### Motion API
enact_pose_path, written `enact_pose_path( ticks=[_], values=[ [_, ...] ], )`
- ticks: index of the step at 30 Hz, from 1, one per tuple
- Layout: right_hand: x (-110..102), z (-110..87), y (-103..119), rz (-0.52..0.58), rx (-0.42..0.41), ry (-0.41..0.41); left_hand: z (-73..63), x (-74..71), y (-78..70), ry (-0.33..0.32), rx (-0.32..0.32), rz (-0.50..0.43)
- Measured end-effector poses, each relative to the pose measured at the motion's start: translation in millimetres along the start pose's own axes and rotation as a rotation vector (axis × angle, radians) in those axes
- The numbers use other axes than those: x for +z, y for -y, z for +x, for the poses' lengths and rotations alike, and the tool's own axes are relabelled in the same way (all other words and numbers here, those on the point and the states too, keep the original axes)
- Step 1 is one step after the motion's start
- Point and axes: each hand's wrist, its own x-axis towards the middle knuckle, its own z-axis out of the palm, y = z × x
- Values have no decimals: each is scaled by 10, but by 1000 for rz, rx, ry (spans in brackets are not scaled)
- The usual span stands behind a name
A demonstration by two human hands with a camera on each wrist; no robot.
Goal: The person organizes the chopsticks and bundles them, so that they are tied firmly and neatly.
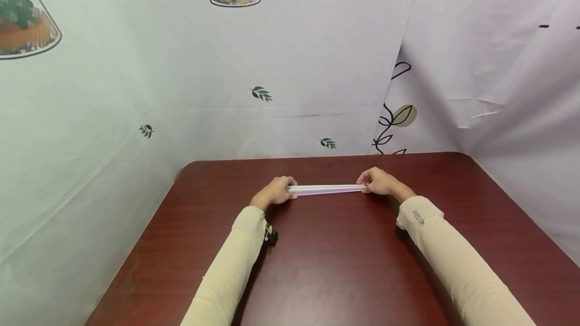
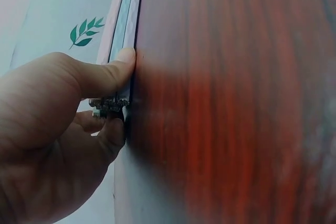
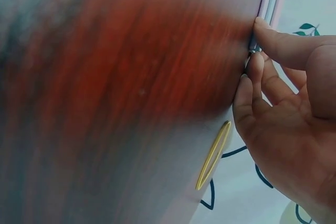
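Left hand [image 1: 277, 189]: thumb and fingertips pinch the left end of a slim bundle of pale strips [image 1: 327, 189], the thumb lying along one face. Right hand [image 1: 382, 181]: thumb and fingertips pinch the opposite, narrower end. The bundle spans straight between the two sets of fingers, white and lilac in the head view (separate strips or one pleated piece, cannot tell). Contact between bundle and tabletop cannot be confirmed. Below and around the fingers: a reddish-brown wood-grain table [image 1: 335, 265]. Beyond the fingertips: a white wall covering [image 1: 317, 39] printed with leaf sprigs. Behind the fingers, cream sleeves [image 1: 226, 270] cover both forearms.
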Motion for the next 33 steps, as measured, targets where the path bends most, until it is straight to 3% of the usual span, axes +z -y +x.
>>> enact_pose_path(
  ticks=[14,28,33],
  values=[
    [24,-50,4,5,-10,-10,-43,-15,25,-17,-19,-45],
    [9,-69,81,-101,-98,-7,-65,-48,-8,-56,-34,-7],
    [11,-97,107,-90,-82,-18,-98,-73,-18,-47,-47,-35]
  ],
)
